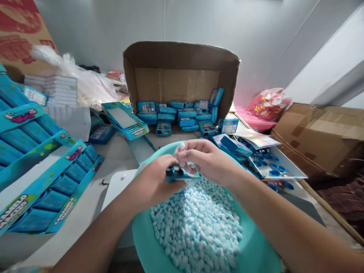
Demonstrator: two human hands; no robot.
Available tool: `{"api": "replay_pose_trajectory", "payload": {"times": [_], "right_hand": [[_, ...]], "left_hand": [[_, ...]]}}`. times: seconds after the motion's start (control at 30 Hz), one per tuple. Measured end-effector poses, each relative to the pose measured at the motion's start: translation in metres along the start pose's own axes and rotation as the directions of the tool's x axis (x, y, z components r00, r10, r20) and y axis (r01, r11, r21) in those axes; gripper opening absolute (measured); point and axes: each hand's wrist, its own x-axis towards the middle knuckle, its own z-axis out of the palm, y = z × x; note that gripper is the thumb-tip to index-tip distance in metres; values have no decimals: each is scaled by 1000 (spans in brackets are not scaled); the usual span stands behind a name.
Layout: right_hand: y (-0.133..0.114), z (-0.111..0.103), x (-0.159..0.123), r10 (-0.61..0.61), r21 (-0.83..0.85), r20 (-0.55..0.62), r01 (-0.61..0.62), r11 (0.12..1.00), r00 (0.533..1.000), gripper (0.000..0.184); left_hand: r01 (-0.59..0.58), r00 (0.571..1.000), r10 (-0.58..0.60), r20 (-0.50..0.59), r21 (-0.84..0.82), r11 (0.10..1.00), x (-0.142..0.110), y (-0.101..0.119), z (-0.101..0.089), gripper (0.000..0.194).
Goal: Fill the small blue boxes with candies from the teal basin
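The left hand [153,181] grips the box [179,174] above the tub [146,237]; the right hand [203,156] pinches candies [182,145] close beside it. Probably best: keep the box steady there, so spilled candies fall back.

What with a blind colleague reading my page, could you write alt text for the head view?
A person's left hand holds a small blue carton and the right hand a few candies, above a turquoise tub of loose pale candies. Behind, an open cardboard box holds more blue cartons.

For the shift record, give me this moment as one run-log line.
left hand: holds box | right hand: holds candies by box | tub: below, candies inside
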Motion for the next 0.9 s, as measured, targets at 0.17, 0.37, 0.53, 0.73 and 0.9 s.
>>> {"api": "replay_pose_trajectory", "payload": {"times": [0.17, 0.37, 0.53, 0.73, 0.9], "right_hand": [[12, 12, 6, 7, 148, -206, 24, 989, 979, 16], [19, 16, 5, -9, 218, -263, 69, 974, 965, 12], [20, 20, 4, -78, 273, -262, 151, 950, 962, 11], [16, 19, 2, -166, 173, -222, 206, 963, 961, 12], [8, 11, -5, -375, -291, -218, 307, 906, 901, 14]], "left_hand": [[21, 999, -22, 49, 34, 999, -2, 3, 3, 37], [45, 996, -47, 70, 33, 998, -1, 1, 1, 39], [-6, 998, 9, 65, -53, 999, 1, 1, -1, 40], [10, 999, -12, -30, -45, 999, 2, -1, 2, 39], [43, 988, -67, -136, -172, 984, 2, -4, 4, 33]]}}
